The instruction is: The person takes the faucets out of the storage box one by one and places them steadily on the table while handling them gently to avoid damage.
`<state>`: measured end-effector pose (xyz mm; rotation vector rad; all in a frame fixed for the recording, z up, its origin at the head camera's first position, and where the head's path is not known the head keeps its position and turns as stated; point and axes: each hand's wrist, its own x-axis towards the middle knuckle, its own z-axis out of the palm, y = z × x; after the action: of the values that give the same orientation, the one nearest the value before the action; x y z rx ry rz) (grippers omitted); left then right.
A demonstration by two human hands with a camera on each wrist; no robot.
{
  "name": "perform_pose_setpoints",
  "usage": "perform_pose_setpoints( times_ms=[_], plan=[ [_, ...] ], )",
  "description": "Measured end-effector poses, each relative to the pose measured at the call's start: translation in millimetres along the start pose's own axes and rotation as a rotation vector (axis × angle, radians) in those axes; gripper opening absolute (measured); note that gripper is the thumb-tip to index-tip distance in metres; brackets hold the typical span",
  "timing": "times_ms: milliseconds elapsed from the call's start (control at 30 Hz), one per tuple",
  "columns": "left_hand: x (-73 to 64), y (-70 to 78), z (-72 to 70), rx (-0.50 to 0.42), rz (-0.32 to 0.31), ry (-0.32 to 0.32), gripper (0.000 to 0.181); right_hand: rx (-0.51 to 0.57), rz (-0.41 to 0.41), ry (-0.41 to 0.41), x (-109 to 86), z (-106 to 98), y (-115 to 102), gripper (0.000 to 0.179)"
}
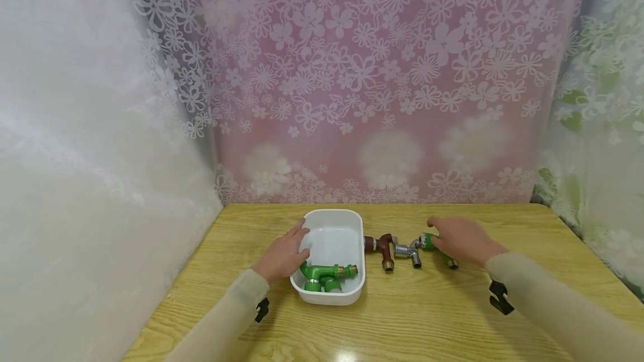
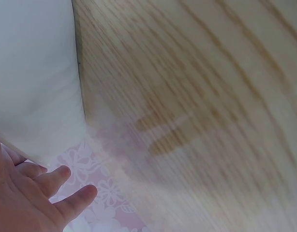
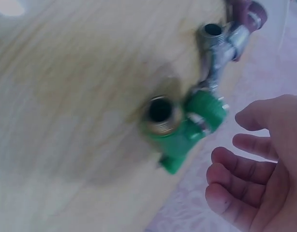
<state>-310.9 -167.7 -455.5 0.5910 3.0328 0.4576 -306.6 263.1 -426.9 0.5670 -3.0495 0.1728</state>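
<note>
My left hand (image 1: 284, 253) rests at the left rim of a white plastic tub (image 1: 329, 299), its fingers spread along the edge; in the left wrist view the fingers look straight and hold nothing. Inside the tub, at its near end, lie a green tap (image 1: 324, 271) and a second green piece (image 1: 331, 284) partly hidden under it. To the right of the tub, my right hand (image 1: 463, 237) hovers over another green tap (image 1: 427, 240). The right wrist view shows loosely curled fingers (image 3: 235, 166) beside this tap (image 3: 175, 145), apart from it, with its threaded brass mouth facing the camera.
Between the tub and the right-hand green tap, a brown tap (image 1: 386, 247) and a silver tap (image 1: 406, 251) lie in a row on the wooden table (image 1: 412, 317). A pink flowered curtain (image 1: 372, 99) hangs behind the table, and a white sheet (image 1: 90, 155) hangs along the left.
</note>
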Motion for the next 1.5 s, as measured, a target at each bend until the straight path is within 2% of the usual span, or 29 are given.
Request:
perform_pose_setpoints(
  times_ms=[233,467,600,1000,1267,1500],
  plan=[
    [0.3,-1.6,1.8,-0.01,-0.008,-0.005,0.057,-0.082,-0.102,0.008,10.7,-20,-37,0.03],
    [0.1,-2.0,1.1,-0.01,-0.002,-0.001,0.057,-0.165,-0.252,0.055,19.4,-32,-75,0.027],
    [0.1,-0.8,0.5,-0.012,-0.003,-0.002,0.057,-0.168,-0.341,0.063,24.3,-35,-94,0.023],
    [0.7,-2.9,3.0,-0.003,0.006,0.013,0.057,-0.162,-0.524,-0.058,40.0,-48,-145,0.029],
    [1.5,-2.9,-0.1,-0.016,-0.002,0.002,0.057,-0.236,-0.595,-0.156,52.9,-42,-174,0.037],
    [0.6,-3.0,0.7,-0.029,0.008,-0.008,0.055,-0.228,-0.692,-0.222,60.1,-32,-196,0.042]
  ],
)
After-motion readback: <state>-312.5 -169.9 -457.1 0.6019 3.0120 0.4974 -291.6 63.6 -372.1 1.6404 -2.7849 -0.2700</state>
